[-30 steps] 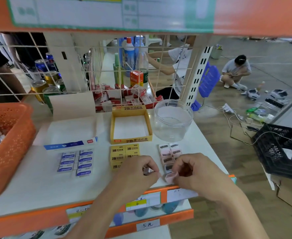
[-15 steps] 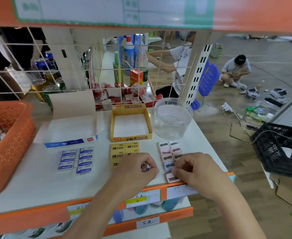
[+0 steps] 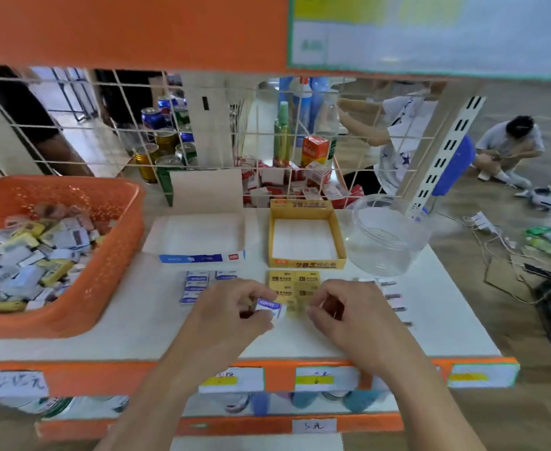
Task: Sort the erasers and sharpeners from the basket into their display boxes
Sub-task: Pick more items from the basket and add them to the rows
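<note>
My left hand [image 3: 231, 310] pinches a blue-and-white eraser [image 3: 269, 306] just above the shelf, in front of the yellow erasers [image 3: 293, 282]. My right hand [image 3: 345, 312] hovers beside it with curled fingers whose tips are hidden. Blue erasers [image 3: 197, 284] lie in rows before the white-and-blue display box [image 3: 202, 257]. The yellow display box [image 3: 306, 264] stands behind the yellow erasers. Small sharpeners [image 3: 394, 297] lie in a row to the right. The orange basket [image 3: 127, 229] at the left holds several mixed erasers and sharpeners.
A clear plastic jar [image 3: 388, 242] stands right of the yellow box. A wire grid [image 3: 222, 131] closes the back of the shelf, with cans and bottles behind it. The orange shelf edge [image 3: 280, 374] carries price labels. People are on the floor at the right.
The view has swung left, showing more of the basket. My right hand has left the sharpener row and moved left. My left hand now shows a blue-and-white eraser between its fingers.
</note>
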The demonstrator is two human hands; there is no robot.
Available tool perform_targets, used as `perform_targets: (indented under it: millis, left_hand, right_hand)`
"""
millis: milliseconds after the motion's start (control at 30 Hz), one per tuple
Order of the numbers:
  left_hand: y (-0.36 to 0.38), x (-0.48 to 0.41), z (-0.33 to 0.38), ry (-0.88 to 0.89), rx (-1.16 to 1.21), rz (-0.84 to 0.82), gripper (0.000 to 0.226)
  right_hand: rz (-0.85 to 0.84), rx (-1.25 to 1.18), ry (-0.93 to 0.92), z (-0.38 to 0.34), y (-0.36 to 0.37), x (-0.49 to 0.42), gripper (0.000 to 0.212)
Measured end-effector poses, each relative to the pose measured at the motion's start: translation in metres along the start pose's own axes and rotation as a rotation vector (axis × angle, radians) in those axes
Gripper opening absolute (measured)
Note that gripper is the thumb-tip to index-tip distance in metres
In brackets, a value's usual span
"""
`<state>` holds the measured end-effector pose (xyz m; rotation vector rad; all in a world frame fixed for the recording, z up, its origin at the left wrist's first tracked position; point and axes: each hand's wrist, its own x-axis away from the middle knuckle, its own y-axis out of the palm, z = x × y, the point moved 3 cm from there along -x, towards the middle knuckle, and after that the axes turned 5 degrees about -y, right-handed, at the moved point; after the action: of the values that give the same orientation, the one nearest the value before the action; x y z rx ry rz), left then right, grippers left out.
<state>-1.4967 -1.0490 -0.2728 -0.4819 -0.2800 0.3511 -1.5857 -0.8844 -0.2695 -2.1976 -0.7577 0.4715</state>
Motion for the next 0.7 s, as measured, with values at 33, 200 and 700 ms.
perform_targets:
  millis: [33,200,700]
  left_hand:
    - [-0.011,0.004,-0.006,-0.022,0.01,0.033,0.021]
    - [-0.055,0.019,-0.044,-0.091,-0.02,0.198,0.01]
    - [-0.076,0.012,-0.074,-0.064,-0.281,0.28,0.016]
  right_hand:
    - [-0.03,0.002,-0.015,-0.007,0.007,-0.005,0.009]
    - [-0.134,-0.022,-0.122,-0.044,0.04,-0.026,0.01]
    - [-0.198,0.054,-0.111,-0.07,0.075,-0.048,0.015]
